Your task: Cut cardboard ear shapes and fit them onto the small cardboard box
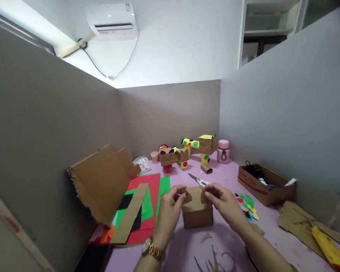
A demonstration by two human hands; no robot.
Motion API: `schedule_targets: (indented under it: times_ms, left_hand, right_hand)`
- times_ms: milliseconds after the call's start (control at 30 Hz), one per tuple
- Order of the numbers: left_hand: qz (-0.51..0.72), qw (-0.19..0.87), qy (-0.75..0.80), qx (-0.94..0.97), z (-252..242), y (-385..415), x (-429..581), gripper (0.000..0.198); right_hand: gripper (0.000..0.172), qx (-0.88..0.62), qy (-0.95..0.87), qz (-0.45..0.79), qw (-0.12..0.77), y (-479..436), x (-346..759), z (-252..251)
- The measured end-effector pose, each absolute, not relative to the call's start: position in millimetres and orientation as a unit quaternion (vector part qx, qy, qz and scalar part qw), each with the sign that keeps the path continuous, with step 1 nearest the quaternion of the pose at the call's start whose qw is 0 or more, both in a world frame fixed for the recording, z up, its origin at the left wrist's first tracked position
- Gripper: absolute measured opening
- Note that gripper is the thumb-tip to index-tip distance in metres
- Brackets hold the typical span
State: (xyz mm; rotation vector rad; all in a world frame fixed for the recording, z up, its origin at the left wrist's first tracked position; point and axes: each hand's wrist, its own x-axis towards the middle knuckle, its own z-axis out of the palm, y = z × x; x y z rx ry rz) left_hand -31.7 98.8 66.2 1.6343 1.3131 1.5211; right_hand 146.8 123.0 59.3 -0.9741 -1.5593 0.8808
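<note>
A small brown cardboard box (pixel 197 218) sits on the purple table in front of me, its top panel facing up. My left hand (pixel 172 202) pinches the panel's left back corner between thumb and fingers. On the opposite side, my right hand (pixel 222 202) holds the right back corner the same way. Just behind the box lies a pair of scissors (pixel 198 180) with white handles, partly hidden by the right hand. A narrow cardboard strip (pixel 132 215) rests on coloured sheets (pixel 155 202) left of my left hand. Paper cutouts (pixel 247 204) lie to the right of my right hand.
Cardboard animal figures (pixel 167 158) stand at the back, near a pink cup (pixel 155 157) and a pink bottle (pixel 223 152). A large cardboard sheet (pixel 102 181) leans left. An open box of supplies (pixel 265 185) and a yellow tube (pixel 328 247) lie right; metal tools (pixel 214 262) lie at the front.
</note>
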Motion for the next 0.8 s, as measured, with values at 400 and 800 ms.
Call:
schedule_targets:
  times_ms: [400, 800]
  left_hand:
    - [0.492, 0.239, 0.522, 0.654, 37, 100, -29, 0.042]
    - [0.499, 0.187, 0.555, 0.639, 33, 93, -25, 0.017]
  right_hand:
    - [0.024, -0.415, -0.680, 0.368, 0.479, 127, 148, 37]
    - [0.015, -0.431, -0.696, 0.339, 0.464, 130, 146, 25]
